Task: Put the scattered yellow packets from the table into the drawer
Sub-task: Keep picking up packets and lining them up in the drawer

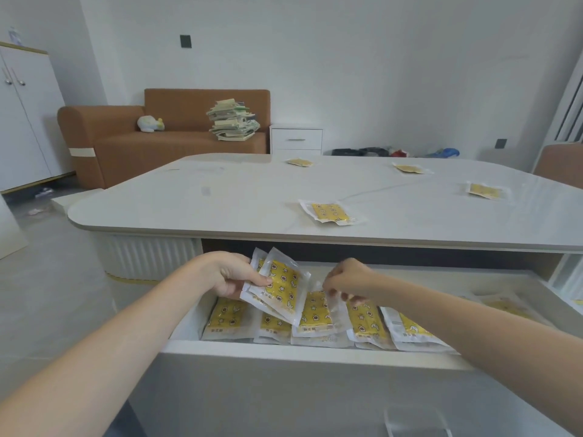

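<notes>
The white drawer (284,350) under the table is pulled out toward me, and several yellow packets (367,323) stand in a row inside it. My left hand (232,274) holds a small stack of yellow packets (280,287) above the drawer's left part. My right hand (348,280) pinches the clear top edge of one yellow packet (315,313) standing in the row. Several more yellow packets lie scattered on the white tabletop: one near the front edge (329,212), one at the right (484,190), and two farther back (299,161) (408,168).
The white table (189,197) has rounded corners and overhangs the drawer. A brown sofa (132,143) with a paper pile (233,119) and a white nightstand (296,139) stand behind it. A white cabinet (22,121) is at the far left. A brown chair (561,165) sits at the right.
</notes>
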A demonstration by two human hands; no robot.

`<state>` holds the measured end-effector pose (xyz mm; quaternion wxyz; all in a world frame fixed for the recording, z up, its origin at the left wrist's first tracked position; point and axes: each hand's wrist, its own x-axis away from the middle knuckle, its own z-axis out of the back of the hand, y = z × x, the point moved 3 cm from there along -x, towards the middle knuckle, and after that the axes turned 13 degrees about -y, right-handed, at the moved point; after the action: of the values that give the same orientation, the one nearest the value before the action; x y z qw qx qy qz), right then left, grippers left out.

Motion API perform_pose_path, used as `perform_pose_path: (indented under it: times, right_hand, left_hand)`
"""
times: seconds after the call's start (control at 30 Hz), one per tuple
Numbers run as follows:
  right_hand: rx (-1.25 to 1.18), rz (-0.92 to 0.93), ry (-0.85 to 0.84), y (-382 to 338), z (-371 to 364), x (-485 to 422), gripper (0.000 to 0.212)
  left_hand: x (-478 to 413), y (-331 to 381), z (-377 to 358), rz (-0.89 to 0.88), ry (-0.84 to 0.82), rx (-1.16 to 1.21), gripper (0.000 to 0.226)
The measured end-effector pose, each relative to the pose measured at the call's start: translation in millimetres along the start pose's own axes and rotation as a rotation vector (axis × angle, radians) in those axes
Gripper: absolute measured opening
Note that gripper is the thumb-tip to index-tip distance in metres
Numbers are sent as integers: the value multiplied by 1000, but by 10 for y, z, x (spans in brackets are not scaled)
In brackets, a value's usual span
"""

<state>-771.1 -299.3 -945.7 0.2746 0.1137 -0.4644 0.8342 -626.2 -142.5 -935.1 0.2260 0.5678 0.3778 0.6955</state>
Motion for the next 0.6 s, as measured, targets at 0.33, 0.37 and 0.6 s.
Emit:
perform_pose_path:
  times: [0.33,0.37,0.6]
  right_hand:
    - [-613,-126,-201,-175,-275,-105,32]
    - [-622,-128,-210,-186,-269,-85,26]
    - [-349,-201,-154,-168,-180,12,6]
  left_hand:
    - [93,-45,65,2,44,33,17]
    - [113,-62,99,8,62,30,20]
    - [208,-179,190,96,258,-185,16]
